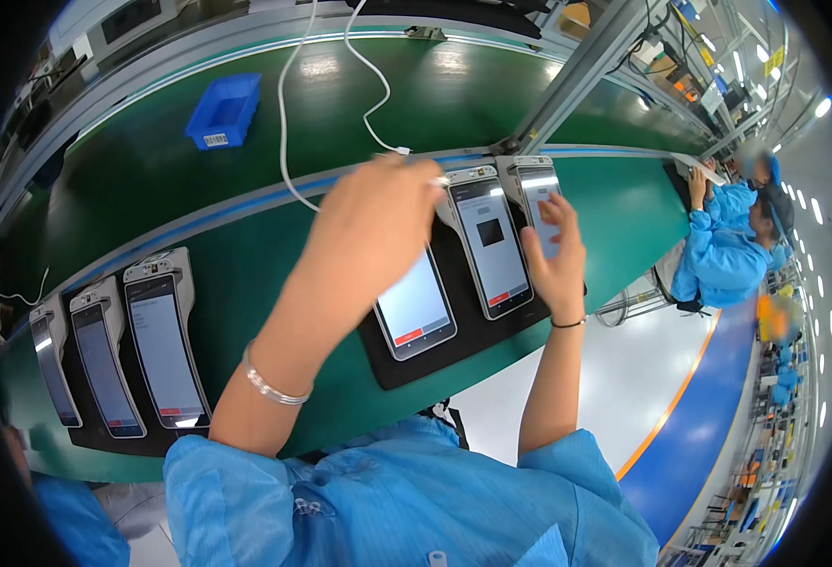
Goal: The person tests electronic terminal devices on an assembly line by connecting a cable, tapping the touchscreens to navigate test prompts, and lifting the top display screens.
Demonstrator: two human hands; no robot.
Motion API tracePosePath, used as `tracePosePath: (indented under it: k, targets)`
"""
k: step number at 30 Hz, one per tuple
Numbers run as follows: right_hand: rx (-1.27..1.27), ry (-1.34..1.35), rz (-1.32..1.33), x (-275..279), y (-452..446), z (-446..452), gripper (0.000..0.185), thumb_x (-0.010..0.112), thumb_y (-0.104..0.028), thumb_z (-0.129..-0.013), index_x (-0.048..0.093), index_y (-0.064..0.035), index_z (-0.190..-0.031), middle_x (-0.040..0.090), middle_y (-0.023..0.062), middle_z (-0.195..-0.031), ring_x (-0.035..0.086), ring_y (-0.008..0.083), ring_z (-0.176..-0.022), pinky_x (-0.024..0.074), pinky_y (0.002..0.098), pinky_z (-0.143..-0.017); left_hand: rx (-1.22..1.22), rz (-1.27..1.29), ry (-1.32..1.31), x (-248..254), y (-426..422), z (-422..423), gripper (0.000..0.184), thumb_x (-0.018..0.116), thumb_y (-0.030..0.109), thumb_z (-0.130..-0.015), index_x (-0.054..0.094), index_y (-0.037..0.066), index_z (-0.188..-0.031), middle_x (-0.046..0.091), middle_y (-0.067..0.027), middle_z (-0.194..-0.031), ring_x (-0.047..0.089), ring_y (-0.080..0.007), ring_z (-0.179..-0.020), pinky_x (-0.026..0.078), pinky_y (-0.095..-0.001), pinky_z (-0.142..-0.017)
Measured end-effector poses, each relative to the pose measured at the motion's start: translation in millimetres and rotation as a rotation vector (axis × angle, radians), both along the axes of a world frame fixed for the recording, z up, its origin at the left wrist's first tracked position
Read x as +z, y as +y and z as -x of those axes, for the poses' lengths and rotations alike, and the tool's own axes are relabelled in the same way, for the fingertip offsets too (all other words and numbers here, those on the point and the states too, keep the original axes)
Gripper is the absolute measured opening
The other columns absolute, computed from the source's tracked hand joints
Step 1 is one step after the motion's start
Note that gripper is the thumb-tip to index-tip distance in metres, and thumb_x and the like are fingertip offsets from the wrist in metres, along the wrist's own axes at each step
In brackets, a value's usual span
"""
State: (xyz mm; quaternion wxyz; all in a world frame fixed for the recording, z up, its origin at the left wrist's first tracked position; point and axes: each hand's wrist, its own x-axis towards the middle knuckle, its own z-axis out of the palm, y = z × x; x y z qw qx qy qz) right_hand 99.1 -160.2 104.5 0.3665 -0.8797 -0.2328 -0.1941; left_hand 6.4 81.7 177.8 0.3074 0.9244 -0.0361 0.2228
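Observation:
My left hand (pixel 373 227) is closed in a pinch near the upper left corner of a handheld payment terminal (pixel 491 241) with a lit screen. A white cable (pixel 284 123) runs down behind this hand, and a small pale tip shows at its fingertips. Below the hand lies another lit terminal (pixel 418 307), its upper part hidden. My right hand (pixel 557 260) has its fingers apart over the terminal farthest right (pixel 536 189), partly covering its screen; whether it touches is unclear. These terminals rest on a black mat (pixel 392 371).
Three more terminals (pixel 165 345) stand in a row at left on the green bench (pixel 246 255). A second white cable plug (pixel 402 150) lies by the rail. Beyond sits a blue bin (pixel 227 109). A metal post (pixel 576 76) rises at right; people in blue smocks (pixel 728 246) sit farther right.

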Motion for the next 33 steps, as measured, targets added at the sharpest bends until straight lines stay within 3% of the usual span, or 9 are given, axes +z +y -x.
tracePosePath:
  k: [1, 3, 6, 8, 13, 19, 24, 28, 33]
  targets:
    - [-0.004, -0.164, 0.057, -3, -7, -10, 0.048, 0.064, -0.015, -0.081, 0.049, 0.0008, -0.123, 0.057, 0.0163, -0.121, 0.055, 0.0357, -0.104, 0.0444, 0.0411, -0.089, 0.025, 0.035, -0.061, -2, 11, 4, 0.018, 0.055, 0.013, -0.089, 0.063, -0.002, -0.095, 0.061, -0.0195, -0.086, 0.058, -0.0372, -0.082, 0.045, -0.0428, -0.074]
    - [-0.029, -0.152, 0.118, -6, -16, -23, 0.045, 0.063, -0.015, -0.081, 0.049, 0.0002, -0.121, 0.055, 0.0169, -0.122, 0.052, 0.0348, -0.109, 0.0408, 0.0418, -0.093, 0.125, 0.042, -0.023, -21, 30, 9, 0.019, 0.053, 0.012, -0.090, 0.063, -0.002, -0.100, 0.060, -0.0204, -0.087, 0.058, -0.0377, -0.083, 0.045, -0.0430, -0.075]
    - [-0.038, -0.173, 0.205, -12, -20, -35, 0.047, 0.062, -0.013, -0.082, 0.046, 0.0005, -0.124, 0.055, 0.0176, -0.123, 0.053, 0.0350, -0.111, 0.0403, 0.0422, -0.095, 0.156, 0.153, 0.096, -42, 44, 26, 0.018, 0.053, 0.011, -0.091, 0.062, -0.004, -0.097, 0.060, -0.0159, -0.075, 0.057, -0.0264, -0.067, 0.044, -0.0345, -0.064]
    - [0.051, -0.133, 0.059, -12, -12, -29, 0.047, 0.061, -0.012, -0.083, 0.045, 0.0010, -0.125, 0.055, 0.0182, -0.124, 0.053, 0.0340, -0.113, 0.0405, 0.0408, -0.095, 0.170, 0.236, 0.185, -56, 51, 37, 0.017, 0.054, 0.011, -0.090, 0.062, -0.003, -0.094, 0.059, -0.0122, -0.064, 0.052, -0.0177, -0.055, 0.040, -0.0299, -0.056]
    - [0.414, 0.166, -0.204, -2, 45, 37, 0.050, 0.057, -0.008, -0.086, 0.039, 0.0024, -0.132, 0.052, 0.0219, -0.129, 0.051, 0.0325, -0.120, 0.0386, 0.0396, -0.100, 0.126, 0.413, 0.380, -78, 47, 49, 0.018, 0.056, 0.013, -0.089, 0.064, -0.003, -0.092, 0.059, -0.0107, -0.064, 0.051, -0.0167, -0.054, 0.040, -0.0305, -0.054]
    - [0.462, 0.419, -0.081, -17, 88, 83, 0.069, 0.056, -0.008, -0.087, 0.019, 0.0066, -0.143, 0.037, 0.0319, -0.138, 0.042, 0.0370, -0.128, 0.0330, 0.0387, -0.106, 0.088, 0.470, 0.420, -82, 50, 52, 0.019, 0.056, 0.013, -0.090, 0.066, -0.003, -0.095, 0.061, -0.0084, -0.066, 0.053, -0.0136, -0.057, 0.042, -0.0282, -0.056]
    - [0.533, 0.713, -0.478, -29, 84, 74, 0.070, 0.054, -0.006, -0.087, 0.016, 0.0079, -0.144, 0.027, 0.0267, -0.147, 0.030, 0.0297, -0.136, 0.0219, 0.0355, -0.111, 0.071, 0.570, 0.391, -87, 49, 52, 0.020, 0.056, 0.012, -0.090, 0.066, -0.003, -0.098, 0.064, -0.0089, -0.070, 0.056, -0.0132, -0.060, 0.044, -0.0271, -0.058]
    - [0.565, 0.728, -0.453, -28, 83, 73, 0.070, 0.054, -0.001, -0.084, 0.019, 0.0077, -0.144, 0.029, 0.0248, -0.147, 0.030, 0.0279, -0.136, 0.0216, 0.0343, -0.111, 0.053, 0.512, 0.335, -85, 50, 51, 0.018, 0.057, 0.012, -0.087, 0.067, -0.003, -0.089, 0.062, -0.0114, -0.064, 0.055, -0.0164, -0.055, 0.043, -0.0291, -0.056]
    - [0.599, 0.728, -0.462, -28, 83, 71, 0.074, 0.054, 0.001, -0.079, 0.020, 0.0075, -0.144, 0.030, 0.0238, -0.146, 0.029, 0.0273, -0.137, 0.0214, 0.0347, -0.111, 0.021, 0.271, 0.485, -59, 57, 34, 0.016, 0.058, 0.009, -0.082, 0.067, -0.002, -0.075, 0.056, -0.0166, -0.056, 0.052, -0.0237, -0.049, 0.040, -0.0345, -0.052]
